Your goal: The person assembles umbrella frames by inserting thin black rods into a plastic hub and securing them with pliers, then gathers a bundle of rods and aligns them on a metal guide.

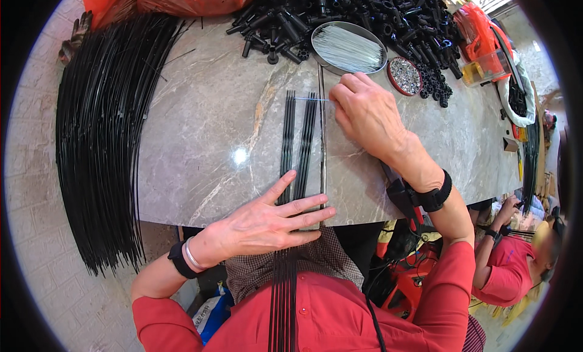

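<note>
Two groups of thin black rods lie side by side on the grey marbled table, their far ends lined up. My left hand rests flat across them near the table's front edge, fingers spread. The rods run on under that palm toward my lap. At their far ends my right hand is closed, thumb and fingers pinching a thin straight metal wire. The wire lies crosswise at the rod ends; whether it passes through them I cannot tell. A long narrow metal bar lies just right of the rods.
A large bundle of black rods hangs over the table's left edge. Beyond my right hand are an oval tin of wires, a round dish of small metal bits and heaped black plastic parts. Another person sits at right.
</note>
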`<state>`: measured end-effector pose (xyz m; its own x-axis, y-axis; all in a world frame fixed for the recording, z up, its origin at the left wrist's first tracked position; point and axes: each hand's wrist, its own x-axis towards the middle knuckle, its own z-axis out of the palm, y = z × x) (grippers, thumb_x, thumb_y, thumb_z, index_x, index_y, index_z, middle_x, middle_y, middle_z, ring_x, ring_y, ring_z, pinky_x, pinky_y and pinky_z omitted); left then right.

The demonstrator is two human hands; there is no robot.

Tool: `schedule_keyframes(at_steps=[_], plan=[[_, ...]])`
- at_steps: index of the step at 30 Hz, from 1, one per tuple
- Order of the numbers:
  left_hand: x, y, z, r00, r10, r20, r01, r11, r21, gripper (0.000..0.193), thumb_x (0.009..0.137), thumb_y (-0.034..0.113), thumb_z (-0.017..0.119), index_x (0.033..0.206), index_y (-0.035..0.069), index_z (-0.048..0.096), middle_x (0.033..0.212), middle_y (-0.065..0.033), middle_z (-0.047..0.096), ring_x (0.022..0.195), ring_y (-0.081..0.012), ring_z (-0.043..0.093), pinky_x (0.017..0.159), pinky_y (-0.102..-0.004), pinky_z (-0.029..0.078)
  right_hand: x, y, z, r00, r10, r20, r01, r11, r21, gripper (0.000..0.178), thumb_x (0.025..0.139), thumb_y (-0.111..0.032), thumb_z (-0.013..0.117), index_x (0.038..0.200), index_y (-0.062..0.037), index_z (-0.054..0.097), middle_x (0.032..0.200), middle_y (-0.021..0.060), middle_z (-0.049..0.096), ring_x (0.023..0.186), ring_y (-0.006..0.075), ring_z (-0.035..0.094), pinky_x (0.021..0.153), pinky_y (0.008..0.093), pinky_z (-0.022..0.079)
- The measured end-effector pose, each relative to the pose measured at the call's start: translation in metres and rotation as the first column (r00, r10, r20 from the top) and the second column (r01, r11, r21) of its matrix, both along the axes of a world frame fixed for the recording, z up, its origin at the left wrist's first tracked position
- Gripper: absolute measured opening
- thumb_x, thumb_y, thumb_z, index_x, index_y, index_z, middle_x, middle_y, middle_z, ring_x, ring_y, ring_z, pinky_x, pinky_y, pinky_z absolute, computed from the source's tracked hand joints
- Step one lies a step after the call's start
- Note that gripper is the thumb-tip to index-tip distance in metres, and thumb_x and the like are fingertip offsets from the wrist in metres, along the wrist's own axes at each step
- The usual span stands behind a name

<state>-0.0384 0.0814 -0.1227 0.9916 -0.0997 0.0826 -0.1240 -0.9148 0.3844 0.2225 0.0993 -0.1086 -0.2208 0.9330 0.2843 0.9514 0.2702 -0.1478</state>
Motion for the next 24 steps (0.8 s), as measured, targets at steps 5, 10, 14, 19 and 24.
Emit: schedule_keyframes(at_steps=[5,10,14,19,24], plan=[[0.001,0.001,0.0,1.0,-0.008,0.002,0.008,1.0,-0.004,0.033,0.08,0.022,0.057,0.111,0.029,0.066,0.148,0.0058,0.04,0.14,-0.0159,0.032,0.115,-0.0633,0.012,-0.001,-0.003,-0.003,0.992,-0.091,-0.085,0.081,0.99,-0.118,0.008,0.075,-0.005,0.06,0.082,-0.0015,0.06,0.088,0.011,0.058,0.09,0.0298,0.057,0.074,0.0398,0.051],[0.0,0.001,0.0,1.0,-0.018,0.001,0.018,1.0,-0.003,0.033,0.08,0.022,0.058,0.111,0.029,0.066,0.148,0.0055,0.039,0.141,-0.0164,0.032,0.115,-0.063,0.012,-0.001,0.0,-0.003,1.0,-0.023,-0.01,0.023,1.0,0.009,0.009,0.074,-0.003,0.057,0.082,-0.0015,0.06,0.09,0.0114,0.057,0.092,0.0296,0.056,0.076,0.0393,0.05],[0.0,0.002,0.002,1.0,-0.021,-0.016,0.021,1.0,0.004,0.033,0.08,0.023,0.058,0.112,0.028,0.065,0.149,0.0053,0.038,0.141,-0.0163,0.03,0.115,-0.0629,0.011,-0.006,-0.001,0.003,0.999,0.017,0.03,-0.019,0.998,0.057,0.011,0.074,-0.001,0.056,0.084,-0.0019,0.061,0.09,0.0111,0.056,0.091,0.0288,0.056,0.076,0.0387,0.05],[0.001,0.002,0.002,0.999,-0.025,-0.028,0.026,1.0,0.009,0.035,0.08,0.023,0.058,0.114,0.028,0.064,0.15,0.0052,0.037,0.142,-0.0161,0.029,0.115,-0.0625,0.011,-0.007,-0.003,0.003,0.999,-0.01,-0.032,0.011,0.999,0.03,0.012,0.076,-0.001,0.056,0.086,-0.0019,0.061,0.091,0.0112,0.055,0.091,0.0293,0.056,0.076,0.039,0.05],[0.001,0.003,0.003,0.999,-0.03,-0.025,0.03,1.0,-0.002,0.034,0.08,0.023,0.058,0.113,0.028,0.064,0.149,0.0051,0.038,0.142,-0.0165,0.029,0.115,-0.062,0.012,-0.01,-0.007,-0.004,0.987,-0.076,-0.143,0.078,0.997,0.002,0.011,0.078,-0.002,0.055,0.086,-0.0016,0.062,0.091,0.0117,0.055,0.092,0.0301,0.055,0.076,0.0392,0.05]])
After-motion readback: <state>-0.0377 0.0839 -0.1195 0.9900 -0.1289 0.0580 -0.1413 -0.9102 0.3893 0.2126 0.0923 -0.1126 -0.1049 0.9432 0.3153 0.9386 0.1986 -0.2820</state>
